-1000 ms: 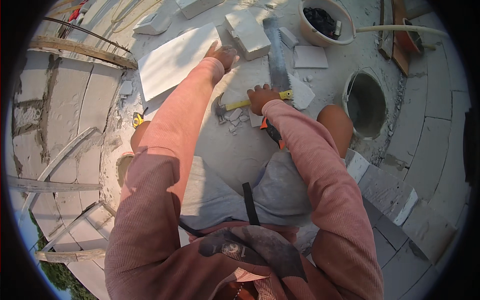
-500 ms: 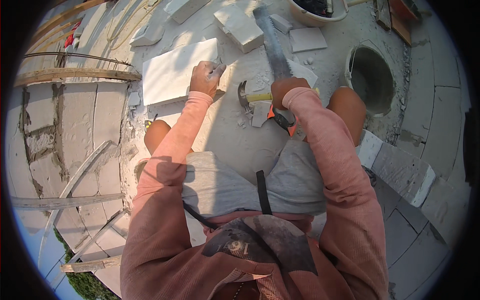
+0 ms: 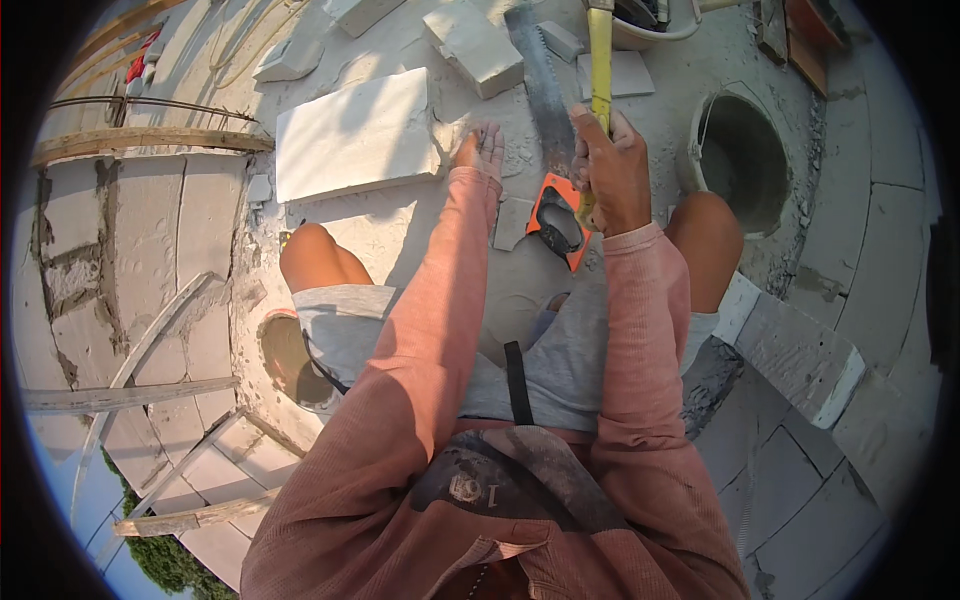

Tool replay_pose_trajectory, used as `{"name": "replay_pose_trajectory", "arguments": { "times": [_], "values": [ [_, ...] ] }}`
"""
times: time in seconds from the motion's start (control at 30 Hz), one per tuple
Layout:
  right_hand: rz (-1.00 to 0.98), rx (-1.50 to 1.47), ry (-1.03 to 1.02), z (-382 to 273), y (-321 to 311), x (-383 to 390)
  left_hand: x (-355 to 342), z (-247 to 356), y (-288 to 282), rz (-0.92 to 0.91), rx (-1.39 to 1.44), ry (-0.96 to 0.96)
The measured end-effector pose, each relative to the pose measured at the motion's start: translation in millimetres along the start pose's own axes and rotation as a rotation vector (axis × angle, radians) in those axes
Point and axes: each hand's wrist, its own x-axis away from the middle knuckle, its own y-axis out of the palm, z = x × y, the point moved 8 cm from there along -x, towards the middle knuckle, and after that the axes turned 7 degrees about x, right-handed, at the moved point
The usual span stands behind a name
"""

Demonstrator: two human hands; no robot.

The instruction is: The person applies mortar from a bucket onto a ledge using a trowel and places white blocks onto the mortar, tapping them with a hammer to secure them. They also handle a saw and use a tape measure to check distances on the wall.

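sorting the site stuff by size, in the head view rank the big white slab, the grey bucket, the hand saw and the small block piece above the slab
1. big white slab
2. hand saw and grey bucket: the saw is longer, the bucket wider, so unsure
3. small block piece

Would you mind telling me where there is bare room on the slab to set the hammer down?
Bare patch: between the left knee and the large white block, left of the left hand. Another lies just before the lap. Crowded: ahead of the right hand, with its hammer, hand saw, block pieces, and bucket to the right.

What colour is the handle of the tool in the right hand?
Yellow handle, clearest in the head view, gripped by the right hand.
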Motion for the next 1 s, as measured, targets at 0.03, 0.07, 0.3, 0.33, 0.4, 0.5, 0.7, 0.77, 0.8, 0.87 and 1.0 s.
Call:
{"name": "replay_pose_trajectory", "arguments": {
  "times": [0.03,0.07,0.3,0.33,0.4,0.5,0.7,0.77,0.8,0.87,1.0],
  "values": [
    [-0.005,0.002,-0.006,2.9,0.6,2.8,-4.8,-0.8,3.7,-0.041,0.001,0.020],
    [0.018,-0.030,0.065,12.7,-0.6,6.2,-10.5,-1.2,1.8,-0.008,0.014,0.040],
    [0.125,-0.128,0.332,78.6,19.3,38.6,-34.1,2.7,-8.1,0.004,-0.102,0.054],
    [0.110,-0.189,0.349,86.8,25.5,41.7,-34.3,3.3,-9.2,-0.007,-0.099,0.052],
    [0.112,-0.218,0.335,96.9,30.5,42.6,-32.3,4.1,-17.1,0.040,-0.092,0.048],
    [0.095,-0.210,0.363,109.3,37.8,41.7,-29.8,1.2,-20.6,0.048,-0.117,0.012],
    [0.101,-0.285,0.471,127.4,47.5,44.3,-31.5,-4.5,-27.5,0.128,-0.112,-0.051],
    [0.102,-0.314,0.494,133.2,50.4,46.6,-34.9,-1.9,-26.6,0.101,-0.143,-0.032],
    [0.101,-0.340,0.524,137.5,52.5,48.3,-36.5,-1.1,-30.7,0.141,-0.165,-0.035],
    [0.102,-0.366,0.557,144.0,55.5,50.2,-41.3,2.0,-28.3,0.086,-0.204,-0.009],
    [0.121,-0.370,0.556,152.2,57.6,47.7,-50.9,2.5,-34.3,0.109,-0.239,-0.006]
  ]
}}
